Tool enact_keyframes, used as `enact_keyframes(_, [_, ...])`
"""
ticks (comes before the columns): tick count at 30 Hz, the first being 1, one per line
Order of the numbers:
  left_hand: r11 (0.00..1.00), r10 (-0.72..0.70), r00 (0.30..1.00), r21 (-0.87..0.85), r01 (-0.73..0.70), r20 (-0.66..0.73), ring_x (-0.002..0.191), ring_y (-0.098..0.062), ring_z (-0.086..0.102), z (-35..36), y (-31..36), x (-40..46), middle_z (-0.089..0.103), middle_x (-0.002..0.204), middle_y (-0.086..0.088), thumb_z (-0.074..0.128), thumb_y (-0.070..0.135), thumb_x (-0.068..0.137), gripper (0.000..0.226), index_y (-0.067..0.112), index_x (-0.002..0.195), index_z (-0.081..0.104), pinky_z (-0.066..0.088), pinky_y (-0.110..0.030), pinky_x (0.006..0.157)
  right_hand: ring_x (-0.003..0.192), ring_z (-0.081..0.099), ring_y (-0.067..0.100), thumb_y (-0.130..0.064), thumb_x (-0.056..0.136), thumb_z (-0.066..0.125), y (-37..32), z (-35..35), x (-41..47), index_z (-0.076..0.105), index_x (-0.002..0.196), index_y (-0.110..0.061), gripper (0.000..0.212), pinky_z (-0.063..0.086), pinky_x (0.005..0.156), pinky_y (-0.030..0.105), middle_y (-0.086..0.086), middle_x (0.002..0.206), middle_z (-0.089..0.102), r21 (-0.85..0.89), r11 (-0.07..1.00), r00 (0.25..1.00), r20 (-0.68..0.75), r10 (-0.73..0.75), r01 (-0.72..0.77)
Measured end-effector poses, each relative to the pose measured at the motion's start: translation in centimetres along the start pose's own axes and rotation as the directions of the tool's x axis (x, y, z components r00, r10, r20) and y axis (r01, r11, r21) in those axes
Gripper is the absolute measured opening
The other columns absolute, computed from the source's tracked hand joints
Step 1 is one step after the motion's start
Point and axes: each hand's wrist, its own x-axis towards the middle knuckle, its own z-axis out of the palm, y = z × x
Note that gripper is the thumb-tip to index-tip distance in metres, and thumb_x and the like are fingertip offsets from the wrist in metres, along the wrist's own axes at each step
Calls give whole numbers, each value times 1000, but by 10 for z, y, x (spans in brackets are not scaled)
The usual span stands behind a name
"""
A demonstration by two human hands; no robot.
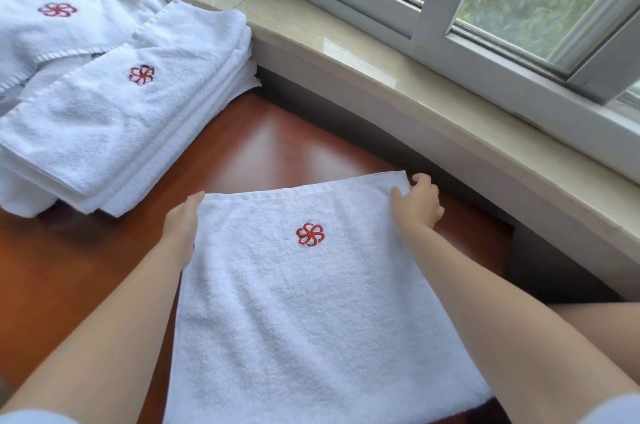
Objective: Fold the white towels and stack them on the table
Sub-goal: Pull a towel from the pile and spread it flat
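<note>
Likely hotel housekeeping room: logo-embroidered white towels (114,118) on wooden table (284,143) beside window sill (381,77).

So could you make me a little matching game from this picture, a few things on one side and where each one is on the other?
Things:
1. left hand
2. right hand
3. stack of folded towels
4. window frame

Places:
A. far left of the table
B. far left corner of the spread towel
C. above the stone sill
D. far right corner of the spread towel

Pairs: 1-B, 2-D, 3-A, 4-C. The spread towel lies on the table, below the stone sill.
</note>
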Motion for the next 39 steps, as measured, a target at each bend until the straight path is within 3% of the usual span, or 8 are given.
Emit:
enact_keyframes(5, [1000,21,1000,4,-21,-22,123,-25,53,-5,-5,2,57,133,-3,60,43,87,52,17,131,57,39,-47,108,100,58,25,-26,98,49,-10,-3,14,62,103,-13,20,45,85,36,6,108,58,233,971,998,-23,-53,57])
enact_keyframes(10, [999,38,998,-9,-39,-51,115,-26,59,-6,-6,1,63,122,-6,60,39,88,45,12,124,62,44,-45,103,111,52,32,-28,93,51,-7,0,29,62,106,-16,21,45,93,40,10,121,52,56,996,992,108,62,-68])
enact_keyframes(13, [997,25,998,-67,-29,-54,99,-23,62,-10,-5,-2,68,99,-3,62,34,88,26,13,102,69,49,-36,90,81,58,24,-29,89,54,-10,0,31,55,82,-20,11,45,68,31,1,85,58,214,966,965,246,89,-144])
enact_keyframes(17, [989,-5,993,-144,-12,-117,93,-22,64,-13,-2,-12,67,93,-3,68,25,89,14,12,87,66,51,-35,88,59,41,17,-30,91,54,-17,-4,27,40,60,-20,35,30,57,28,-4,57,41,283,955,976,214,31,-93])
enact_keyframes(23, [960,76,987,-258,-110,-138,91,-24,63,-22,24,-48,65,90,-7,69,14,88,9,7,85,65,53,-33,80,75,51,15,-33,100,42,-36,-36,6,53,96,-16,21,38,68,30,-4,82,53,321,947,1000,17,-4,-2])
enact_keyframes(27, [923,254,962,-271,-272,-100,102,-27,62,-37,66,-84,65,98,-10,66,13,91,9,7,86,63,49,-40,96,77,50,20,-30,101,42,-68,-75,-15,50,96,-14,19,34,69,28,-2,84,53,421,904,996,-81,-47,77])
enact_keyframes(35, [796,490,842,-280,-537,-224,83,-18,53,-75,155,-157,60,78,-2,69,29,89,36,-2,107,68,42,-29,79,80,47,21,-29,100,47,-127,-169,-66,53,96,-12,19,28,67,25,4,88,54,515,796,936,-302,-180,319])
enact_keyframes(39, [762,513,823,-311,-568,-245,104,-22,58,-97,161,-184,67,109,-8,71,28,88,28,8,106,69,45,-32,93,85,52,23,-29,99,50,-131,-194,-91,57,103,-7,24,35,72,29,5,93,58,560,756,928,-333,-169,339])
